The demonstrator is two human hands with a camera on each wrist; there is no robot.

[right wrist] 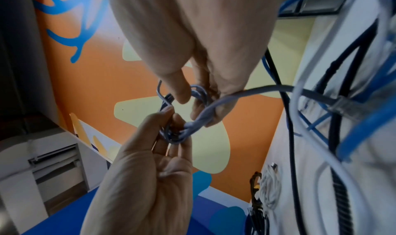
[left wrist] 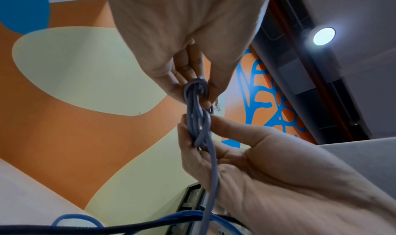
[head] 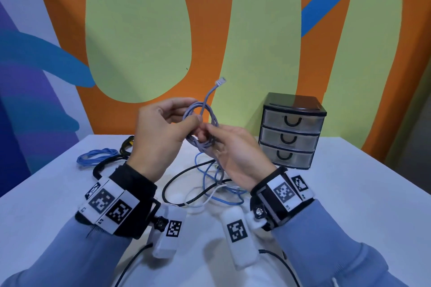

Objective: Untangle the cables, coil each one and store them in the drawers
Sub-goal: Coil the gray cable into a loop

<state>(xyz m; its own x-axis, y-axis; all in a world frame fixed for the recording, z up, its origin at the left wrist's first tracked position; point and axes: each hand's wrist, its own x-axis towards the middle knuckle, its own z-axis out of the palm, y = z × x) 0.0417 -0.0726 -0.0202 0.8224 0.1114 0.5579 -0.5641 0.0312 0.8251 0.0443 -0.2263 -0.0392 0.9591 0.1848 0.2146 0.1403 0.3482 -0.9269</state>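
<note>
While both hands [head: 161,133] [head: 235,149] pinch the grey coil [head: 201,123], tangled cables [head: 210,184] lie before the drawers [head: 291,133].

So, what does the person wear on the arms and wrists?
Light blue sleeves. Black wrist straps carry white blocks with black square-pattern markers. White camera pods with the same markers hang below, trailing dark cables. Both hands are bare.

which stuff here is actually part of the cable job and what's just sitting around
Part of the job:
- grey cable, half coiled, gripped by left hand and right hand
- tangled cables on the table
- coiled blue cable
- drawers, all closed

Just there:
- table
- painted wall
</note>
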